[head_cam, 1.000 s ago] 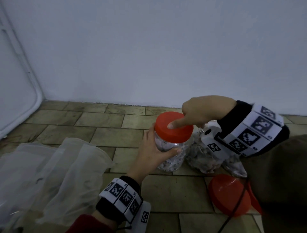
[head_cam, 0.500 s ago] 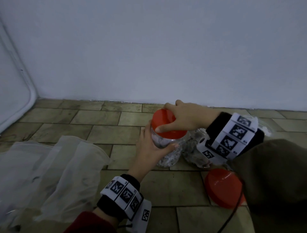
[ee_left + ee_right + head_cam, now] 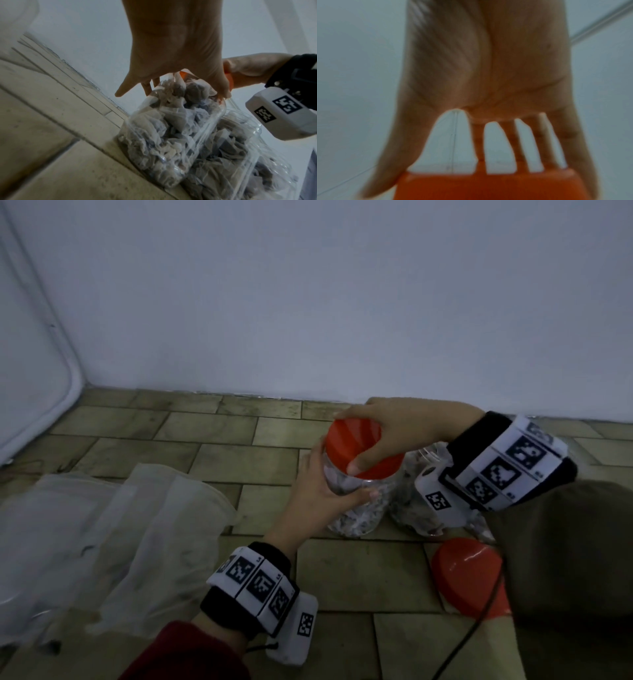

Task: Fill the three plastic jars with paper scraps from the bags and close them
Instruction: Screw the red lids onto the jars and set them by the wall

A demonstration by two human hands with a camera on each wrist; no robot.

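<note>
The jar [image 3: 356, 501], packed with paper scraps, stands on the tiled floor [image 3: 212, 453] near the wall; the left hand [image 3: 318, 494] wraps its body while the right hand [image 3: 394, 433] grips its red lid [image 3: 356, 446] from above. A second red lid [image 3: 466, 573] lies nearby, empty bags [image 3: 102, 542] well left. Left wrist: fingers [image 3: 221, 86] curl around the clear jar [image 3: 171, 135], another filled jar [image 3: 240, 155] touching it. Right wrist: blurred fingers [image 3: 556, 142] spread over the lid [image 3: 488, 186].
</note>
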